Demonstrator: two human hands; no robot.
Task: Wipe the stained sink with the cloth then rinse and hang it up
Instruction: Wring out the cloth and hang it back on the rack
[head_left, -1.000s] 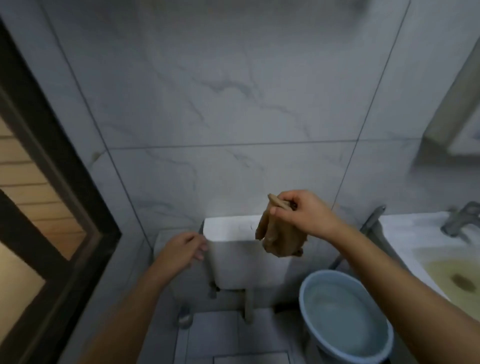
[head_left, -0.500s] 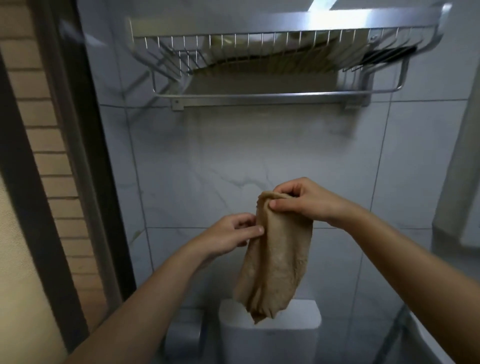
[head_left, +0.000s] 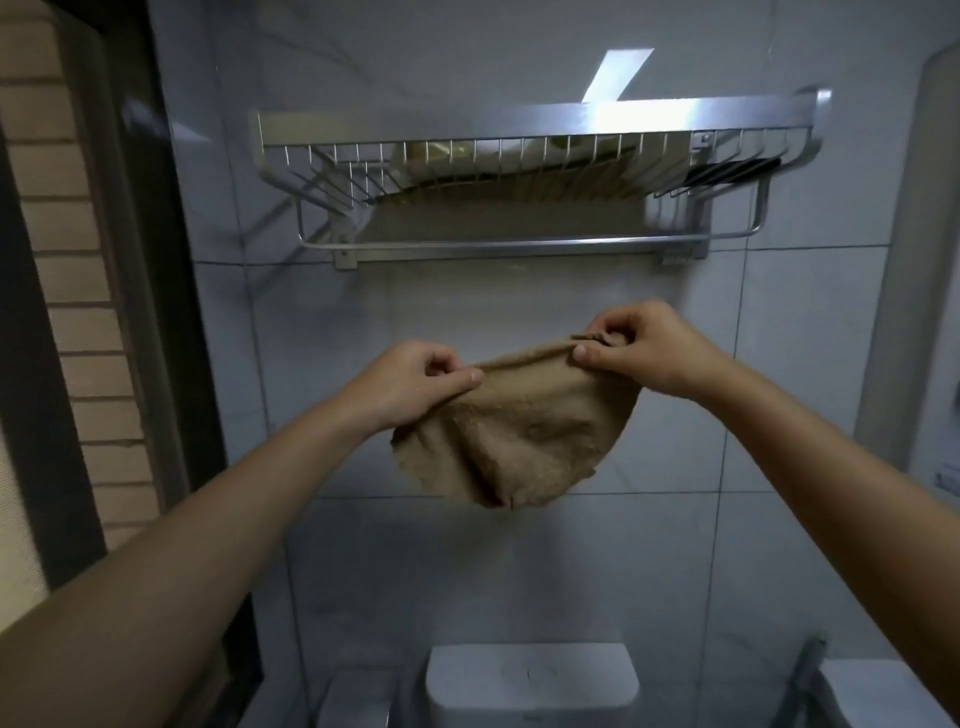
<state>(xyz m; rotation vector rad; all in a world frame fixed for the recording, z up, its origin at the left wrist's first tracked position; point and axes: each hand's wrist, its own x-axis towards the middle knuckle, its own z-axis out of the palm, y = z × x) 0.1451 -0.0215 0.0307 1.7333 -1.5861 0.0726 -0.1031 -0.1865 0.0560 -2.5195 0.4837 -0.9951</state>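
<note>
As pinched shut, both hands (head_left: 524, 369) on cloth (head_left: 514, 436).

Both arms reach up and forward; the left hand (head_left: 415, 382) and right hand (head_left: 641, 351) are each pinched closed, thumbs facing inward.

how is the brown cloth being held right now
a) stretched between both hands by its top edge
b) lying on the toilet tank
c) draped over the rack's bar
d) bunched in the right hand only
a: the left hand and right hand each pinch the top edge of the cloth, which sags between them below the rack.
</note>
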